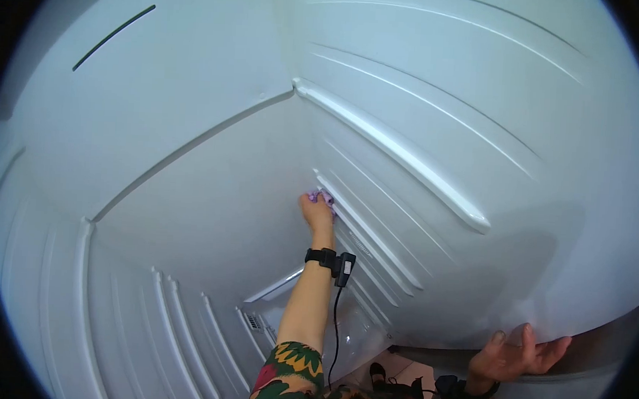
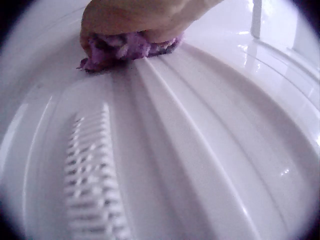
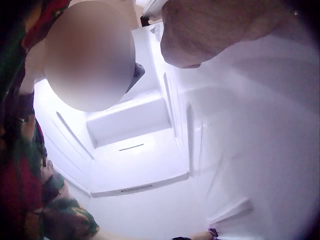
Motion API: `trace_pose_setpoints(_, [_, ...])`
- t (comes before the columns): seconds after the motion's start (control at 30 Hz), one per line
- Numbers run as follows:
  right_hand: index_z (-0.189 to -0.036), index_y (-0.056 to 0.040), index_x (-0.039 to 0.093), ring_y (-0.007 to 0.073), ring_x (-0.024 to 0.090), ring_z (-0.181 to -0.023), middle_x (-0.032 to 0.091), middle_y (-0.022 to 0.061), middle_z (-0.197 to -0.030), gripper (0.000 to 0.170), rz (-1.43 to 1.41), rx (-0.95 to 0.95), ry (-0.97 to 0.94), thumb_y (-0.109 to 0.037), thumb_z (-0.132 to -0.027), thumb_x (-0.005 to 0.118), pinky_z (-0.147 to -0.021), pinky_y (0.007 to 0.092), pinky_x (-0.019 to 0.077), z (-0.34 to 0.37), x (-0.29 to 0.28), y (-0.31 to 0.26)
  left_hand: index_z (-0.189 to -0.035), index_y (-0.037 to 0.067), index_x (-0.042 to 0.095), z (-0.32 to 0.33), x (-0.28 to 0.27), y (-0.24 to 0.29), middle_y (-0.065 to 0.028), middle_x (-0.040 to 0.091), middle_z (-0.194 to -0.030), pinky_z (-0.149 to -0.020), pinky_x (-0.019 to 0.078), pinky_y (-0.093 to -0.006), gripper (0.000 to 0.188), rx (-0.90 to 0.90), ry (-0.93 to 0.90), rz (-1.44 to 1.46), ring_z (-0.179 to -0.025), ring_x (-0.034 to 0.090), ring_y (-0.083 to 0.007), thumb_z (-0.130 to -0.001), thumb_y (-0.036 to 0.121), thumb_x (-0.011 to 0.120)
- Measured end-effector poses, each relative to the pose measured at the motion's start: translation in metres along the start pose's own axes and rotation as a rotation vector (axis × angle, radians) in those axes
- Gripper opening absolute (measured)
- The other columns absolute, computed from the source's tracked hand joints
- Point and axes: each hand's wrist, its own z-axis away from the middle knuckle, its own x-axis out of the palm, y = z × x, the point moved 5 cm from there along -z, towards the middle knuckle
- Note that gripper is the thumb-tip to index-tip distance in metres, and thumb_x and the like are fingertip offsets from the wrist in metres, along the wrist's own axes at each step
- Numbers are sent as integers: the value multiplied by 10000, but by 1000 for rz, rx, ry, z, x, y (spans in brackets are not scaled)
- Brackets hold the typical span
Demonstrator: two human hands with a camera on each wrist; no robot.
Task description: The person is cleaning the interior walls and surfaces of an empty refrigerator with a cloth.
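Where the body is closest to the view, a short sleeve of dark fabric with green, yellow and red leaf patterns [image 1: 292, 375] covers the upper part of the left arm. Off to the other side, the bare right hand [image 1: 519, 358] is at the front edge of the smooth white plastic side wall [image 1: 543, 211]. Its fingers are spread, with nothing gripped; it may be there for balance while the other arm reaches in, though I cannot tell how much weight it bears.

Farther along the left arm, a black wrist strap [image 1: 321, 257] carries a small black box-shaped device [image 1: 345, 270] with a thin black cable [image 1: 336, 330] hanging from it. Beyond it, the left hand [image 1: 317, 208] holds a bunched purple cloth [image 1: 327, 198], its fingers curled over it. The left wrist view shows the cloth on the ribbed surface, near the far end of a long raised white plastic rail [image 1: 368, 234], close to the inner corner. Bunching probably lets the soft fabric follow the rail's sides and the grooves next to it.

Behind the hand stands the plain white plastic back wall [image 1: 213, 165], with a narrow dark slot [image 1: 115, 38] higher up.
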Motion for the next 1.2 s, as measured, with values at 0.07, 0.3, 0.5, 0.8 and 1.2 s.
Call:
trace_pose_setpoints(0.07, [-1049, -28, 460, 435, 178, -1268, 136, 190, -1364, 271, -6, 15, 6, -107, -794, 506, -991, 534, 279, 3, 2, 4, -892, -36, 501, 8, -3, 14, -113, 563, -756, -632, 447, -346, 176, 146, -48, -283, -668, 544, -228, -806, 107, 561])
trace_pose_setpoints(0.3, [-1069, -49, 435, 431, 190, -1267, 141, 193, -1359, 282, 102, 54, 15, -90, -802, 514, -988, 531, 297, 8, 5, 4, -967, -11, 538, 20, -62, 233, -162, 549, -1022, -832, 397, -412, 230, 1055, 353, -342, -959, 504, -314, -779, 108, 593])
trace_pose_setpoints(0.5, [-1074, -64, 434, 419, 192, -1272, 180, 197, -1346, 288, 215, 73, 49, -54, -795, 509, -997, 545, 294, 2, 6, -7, -1041, 79, 536, -1, -17, 154, -93, 446, -1278, -965, 324, -434, 260, 1662, -153, -1142, -1185, 408, -284, -788, 134, 511])
trace_pose_setpoints(0.8, [-1038, -19, 468, 408, 226, -1268, 207, 205, -1348, 217, 184, 33, 69, -99, -836, 464, -1005, 535, 299, -1, 4, -10, -1003, 87, 526, -14, -152, 164, -104, 467, -1269, -962, 349, -438, 262, 1635, -42, -1262, -1206, 407, -294, -742, 91, 546])
trace_pose_setpoints(1.2, [-1254, -15, 402, 243, 421, -1134, 363, 158, -1302, 416, -1356, 763, -749, -68, -849, 483, -870, 321, 414, 71, 128, -117, -1038, -25, 498, 117, -155, 161, -136, 543, -972, -794, 414, -325, 255, 565, 285, -261, -896, 522, -243, -809, 77, 542])
